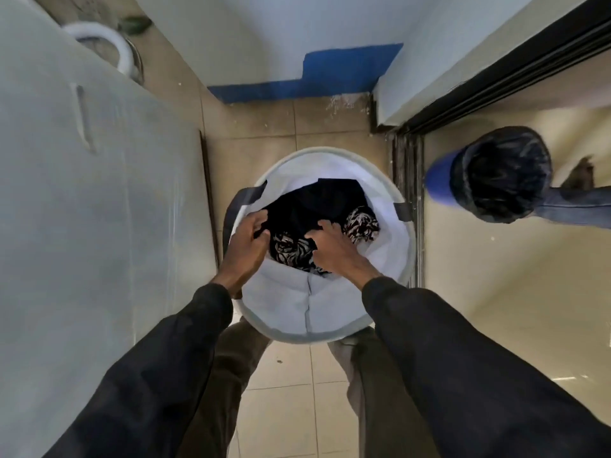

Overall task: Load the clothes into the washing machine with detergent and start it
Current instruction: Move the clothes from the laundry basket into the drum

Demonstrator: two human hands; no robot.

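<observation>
Fingers (257,223) of the left hand (246,241) curl round black cloth (324,200) inside the basket (330,322); the right hand (330,247) grips the same cloth mid-basket, beside striped cloth (362,226).

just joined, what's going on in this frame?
A person stands over a white laundry basket on the tiled floor, with both hands inside it. The left hand and right hand each grip the dark garment, which lies over a zebra-patterned cloth. The clothes are still in the basket. A blue bin with a black liner stands to the right.
</observation>
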